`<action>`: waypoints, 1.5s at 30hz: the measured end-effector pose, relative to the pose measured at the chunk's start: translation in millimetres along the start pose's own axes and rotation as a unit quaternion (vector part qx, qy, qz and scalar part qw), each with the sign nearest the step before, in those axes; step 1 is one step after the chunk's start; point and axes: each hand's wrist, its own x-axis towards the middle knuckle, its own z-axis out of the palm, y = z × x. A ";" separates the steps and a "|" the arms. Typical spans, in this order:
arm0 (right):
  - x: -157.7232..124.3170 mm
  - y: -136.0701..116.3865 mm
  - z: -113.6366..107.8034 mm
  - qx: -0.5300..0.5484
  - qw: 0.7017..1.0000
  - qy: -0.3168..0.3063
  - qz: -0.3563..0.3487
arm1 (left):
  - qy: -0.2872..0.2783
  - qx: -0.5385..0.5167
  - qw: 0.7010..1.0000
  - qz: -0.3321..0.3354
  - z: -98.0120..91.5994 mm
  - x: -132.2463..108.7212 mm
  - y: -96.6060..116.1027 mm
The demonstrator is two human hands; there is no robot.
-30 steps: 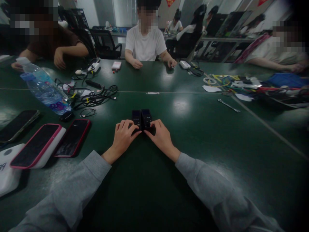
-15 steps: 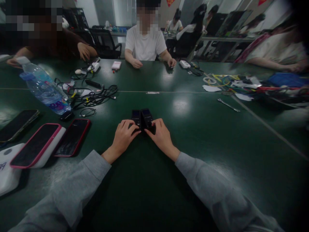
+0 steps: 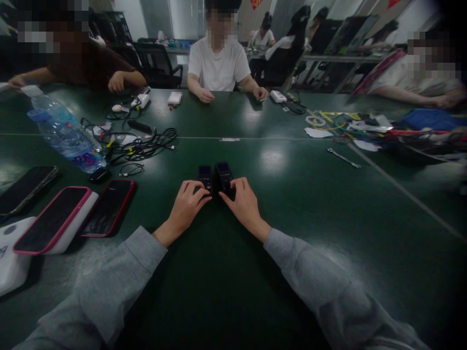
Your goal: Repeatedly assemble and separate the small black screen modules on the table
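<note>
Two small black devices with little screens sit side by side on the green table (image 3: 284,204) in front of me. My left hand (image 3: 186,206) curls its fingers around the near end of the left black device (image 3: 205,175). My right hand (image 3: 243,204) grips the right black device (image 3: 224,175), which is tipped up off the table at its far end. Both sleeves are grey.
At left lie three phones (image 3: 108,206), a white box (image 3: 10,262), a water bottle (image 3: 62,131) on its side and tangled cables (image 3: 142,143). A wrench (image 3: 343,158) and clutter of wires and paper (image 3: 365,126) sit at right. Other people sit around the table's far side.
My right hand has tilted the right device upward. A person at far left has moved a hand back along the table.
</note>
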 end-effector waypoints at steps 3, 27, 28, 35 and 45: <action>-0.2 0.2 0.8 -0.004 1.000 0.003 0.003 | -0.006 0.004 1.000 0.001 0.3 -0.3 -0.4; -0.4 5.2 -1.9 0.001 1.000 0.022 -0.008 | 0.082 0.006 0.995 0.064 -14.1 -8.4 -25.8; -0.5 5.8 -2.9 0.001 1.000 0.022 -0.005 | 0.084 0.014 0.995 0.060 -17.3 -10.5 -31.1; -1.0 7.3 -2.9 -0.008 0.999 0.032 -0.005 | 0.056 0.020 0.997 0.049 -29.2 -22.0 -49.2; 2.6 16.8 -4.1 -0.044 0.998 0.045 -0.002 | -0.049 -0.026 0.997 0.044 -23.5 -20.1 -50.2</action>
